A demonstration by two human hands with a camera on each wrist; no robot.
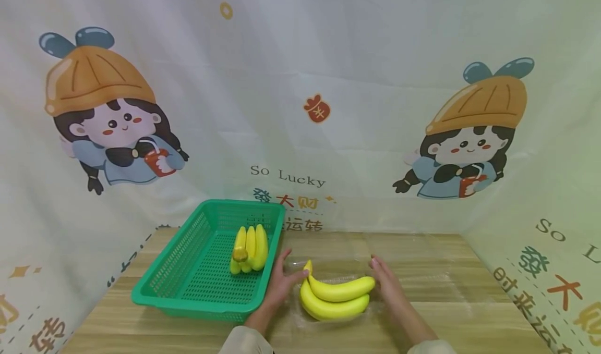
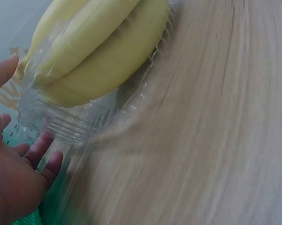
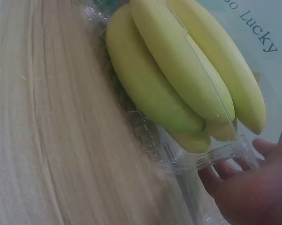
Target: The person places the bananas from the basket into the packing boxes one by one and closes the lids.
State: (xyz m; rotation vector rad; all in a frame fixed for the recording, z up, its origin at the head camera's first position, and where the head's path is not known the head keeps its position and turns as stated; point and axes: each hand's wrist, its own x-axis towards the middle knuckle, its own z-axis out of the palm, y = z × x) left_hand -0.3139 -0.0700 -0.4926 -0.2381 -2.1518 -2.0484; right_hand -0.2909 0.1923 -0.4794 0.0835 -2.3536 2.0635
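A bunch of yellow bananas (image 1: 340, 291) lies in a clear plastic tray (image 2: 68, 133), its stem pointing to the left. My left hand (image 1: 281, 286) is at the tray's left end, thumb extended near the stem. In the left wrist view, its loosely bent fingers (image 2: 40, 149) touch the tray's ribbed end wall. Across from it, my right hand (image 1: 392, 291) stands at the tray's right end with fingers extended. The right wrist view has those fingers (image 3: 224, 169) right at the tray's clear rim, partly behind it; that thumb is mostly out of view.
A green perforated basket (image 1: 152, 286) stands left of my left arm, with another banana bunch (image 1: 251, 249) at its right side. Glossy clear plastic (image 1: 424, 276) shows on the wooden table (image 1: 469, 322) to the right. A printed cloth (image 1: 361, 150) hangs behind and around the table.
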